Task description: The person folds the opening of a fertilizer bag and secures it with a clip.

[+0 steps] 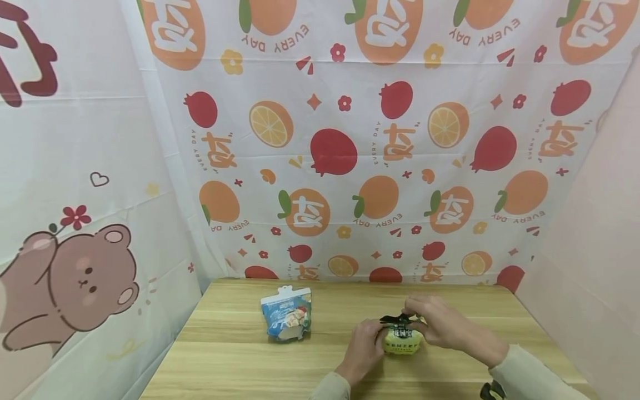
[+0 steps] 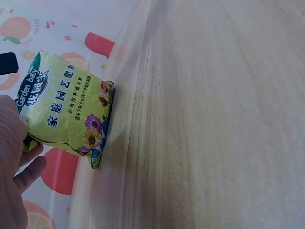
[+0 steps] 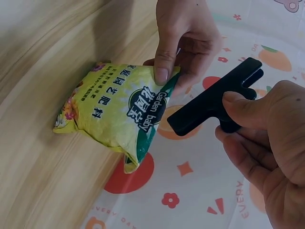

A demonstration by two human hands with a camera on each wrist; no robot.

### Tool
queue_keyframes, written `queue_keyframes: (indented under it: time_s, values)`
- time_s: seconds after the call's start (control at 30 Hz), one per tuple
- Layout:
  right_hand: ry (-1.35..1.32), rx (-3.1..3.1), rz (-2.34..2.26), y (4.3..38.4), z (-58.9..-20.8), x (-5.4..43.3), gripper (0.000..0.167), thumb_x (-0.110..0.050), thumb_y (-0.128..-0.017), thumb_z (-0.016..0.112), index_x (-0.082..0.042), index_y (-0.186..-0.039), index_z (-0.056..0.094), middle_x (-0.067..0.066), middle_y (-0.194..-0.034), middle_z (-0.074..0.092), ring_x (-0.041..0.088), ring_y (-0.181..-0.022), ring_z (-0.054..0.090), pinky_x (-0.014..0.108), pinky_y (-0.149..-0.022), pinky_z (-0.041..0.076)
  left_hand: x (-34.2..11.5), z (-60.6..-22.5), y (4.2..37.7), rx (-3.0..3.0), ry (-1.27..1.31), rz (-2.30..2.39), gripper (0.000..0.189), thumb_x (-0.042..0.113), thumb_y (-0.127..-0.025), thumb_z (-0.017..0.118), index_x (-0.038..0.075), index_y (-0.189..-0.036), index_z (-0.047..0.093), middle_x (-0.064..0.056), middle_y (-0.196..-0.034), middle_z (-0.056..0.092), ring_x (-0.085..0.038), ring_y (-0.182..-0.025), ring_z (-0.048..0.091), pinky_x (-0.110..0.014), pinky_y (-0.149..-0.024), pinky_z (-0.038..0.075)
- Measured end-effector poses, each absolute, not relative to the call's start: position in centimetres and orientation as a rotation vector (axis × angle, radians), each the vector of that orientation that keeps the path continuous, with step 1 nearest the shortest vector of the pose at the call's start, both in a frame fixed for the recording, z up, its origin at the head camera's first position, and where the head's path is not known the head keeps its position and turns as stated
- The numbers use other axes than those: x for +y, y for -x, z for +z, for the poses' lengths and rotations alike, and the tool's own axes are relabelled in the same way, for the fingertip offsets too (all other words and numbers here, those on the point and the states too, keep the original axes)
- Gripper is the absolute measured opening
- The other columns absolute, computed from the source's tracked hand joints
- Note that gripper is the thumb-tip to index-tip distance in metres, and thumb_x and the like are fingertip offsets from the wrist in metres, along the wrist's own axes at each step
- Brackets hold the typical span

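A small yellow-green fertilizer bag [image 1: 401, 343] with a dark green top edge, printed "Garden baby", stands on the table. My left hand [image 1: 361, 349] pinches one upper corner of it, thumb on the printed face in the right wrist view. In my right hand [image 3: 279, 143] is a black bag clip [image 3: 214, 98], held by its grips between thumb and fingers. The clip's long bar is beside the bag's top edge, with a gap showing between them in the right wrist view. The left wrist view shows the bag [image 2: 71, 102] with a flower print along its bottom.
To the left on the wooden table [image 1: 240, 366] stands a blue bag [image 1: 287, 321] with a white clip [image 1: 286, 295] across its top. A fruit-printed cloth [image 1: 350, 194] hangs behind the table's back edge, and a bear-printed cloth [image 1: 92, 283] hangs at the left.
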State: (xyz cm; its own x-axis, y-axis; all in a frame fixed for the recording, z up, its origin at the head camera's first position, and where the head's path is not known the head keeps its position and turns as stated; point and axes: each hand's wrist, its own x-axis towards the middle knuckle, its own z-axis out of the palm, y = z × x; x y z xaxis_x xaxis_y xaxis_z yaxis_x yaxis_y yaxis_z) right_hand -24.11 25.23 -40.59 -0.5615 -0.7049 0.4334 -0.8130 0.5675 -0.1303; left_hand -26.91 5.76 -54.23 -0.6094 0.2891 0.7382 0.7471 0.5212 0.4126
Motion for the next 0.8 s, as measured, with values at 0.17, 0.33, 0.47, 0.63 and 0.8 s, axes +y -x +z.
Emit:
queue_keyframes:
  time_s: [0.17, 0.33, 0.47, 0.63, 0.8]
  values:
    - [-1.243, -2.47, 0.47, 24.16, -40.66, 25.33, 0.029, 0.003, -0.076, 0.082, -0.013, -0.083, 0.06, 0.0, -0.091, 0.074, 0.014, -0.082, 0.074, 0.027, -0.067, 0.06, 5.75, -54.34, 27.0, -2.158, 0.831, -0.98, 0.015, -0.002, -0.086, 0.072, 0.011, -0.093, 0.075, 0.0, -0.088, 0.079, -0.006, -0.077, 0.069, -0.016, -0.072, 0.054]
    - [-1.275, -2.465, 0.441, 24.02, -40.59, 25.35, 0.025, 0.002, -0.076, 0.082, -0.012, -0.087, 0.064, -0.001, -0.088, 0.072, 0.01, -0.078, 0.071, 0.02, -0.063, 0.056, 5.72, -54.33, 27.03, -2.17, 0.825, -0.98, 0.012, -0.002, -0.086, 0.072, 0.01, -0.089, 0.074, 0.0, -0.082, 0.077, -0.002, -0.072, 0.064, -0.013, -0.067, 0.05]
    - [-1.28, -2.501, 0.412, 24.07, -40.52, 25.36, 0.024, 0.001, -0.077, 0.082, -0.013, -0.087, 0.066, -0.003, -0.085, 0.07, 0.004, -0.076, 0.067, 0.015, -0.062, 0.053, 5.67, -54.1, 27.05, -2.19, 0.82, -0.99, 0.013, -0.001, -0.088, 0.071, 0.011, -0.088, 0.074, 0.001, -0.082, 0.077, 0.0, -0.071, 0.062, -0.012, -0.065, 0.048]
    - [-1.293, -2.537, 0.385, 24.3, -40.72, 25.51, 0.024, 0.003, -0.078, 0.081, -0.014, -0.083, 0.065, -0.006, -0.081, 0.066, -0.002, -0.074, 0.061, 0.014, -0.061, 0.051, 5.64, -53.94, 26.99, -2.204, 0.824, -0.988, 0.014, -0.002, -0.086, 0.072, 0.011, -0.091, 0.074, 0.001, -0.086, 0.078, -0.002, -0.074, 0.065, -0.013, -0.068, 0.05]
    - [-1.33, -2.528, 0.356, 24.63, -41.18, 25.73, 0.026, 0.005, -0.077, 0.081, -0.014, -0.079, 0.062, -0.007, -0.078, 0.063, -0.004, -0.072, 0.055, 0.012, -0.06, 0.048, 5.66, -54.1, 26.96, -2.194, 0.832, -0.962, 0.019, -0.006, -0.083, 0.072, 0.01, -0.094, 0.074, 0.0, -0.089, 0.079, -0.005, -0.078, 0.069, -0.015, -0.072, 0.054]
